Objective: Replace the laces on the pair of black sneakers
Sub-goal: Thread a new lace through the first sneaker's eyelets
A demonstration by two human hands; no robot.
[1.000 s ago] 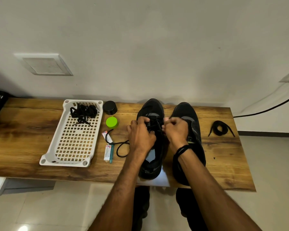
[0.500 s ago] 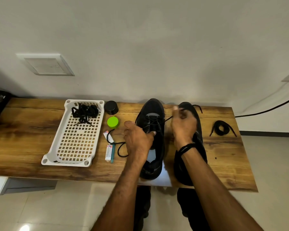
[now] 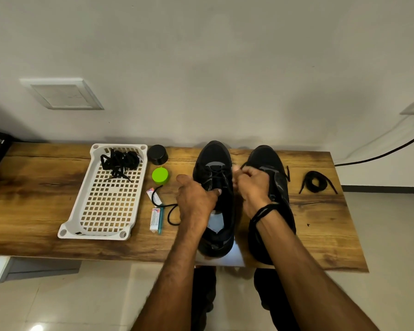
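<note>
Two black sneakers stand side by side on the wooden bench, toes toward the wall: the left sneaker (image 3: pixel 213 163) and the right sneaker (image 3: pixel 273 168). My left hand (image 3: pixel 196 199) rests over the left sneaker's opening and grips its side. My right hand (image 3: pixel 251 185) is curled round a black lace end (image 3: pixel 287 173) that runs from the left sneaker's eyelets. Another part of this lace (image 3: pixel 164 206) trails in a loop on the bench left of the shoe. A coiled black lace (image 3: pixel 317 181) lies at the right. More black laces (image 3: pixel 120 161) lie in the white basket (image 3: pixel 101 230).
A black lid (image 3: pixel 157 154) and a green round cap (image 3: pixel 160 175) sit right of the basket. A small tube and a teal pen (image 3: pixel 157 218) lie below them. A black cable (image 3: pixel 380 154) hangs past the bench's right end. The wall is close behind the shoes.
My right hand pulled the lace up and right, away from the left sneaker, then came back down toward it. My left hand stayed on the shoe.
</note>
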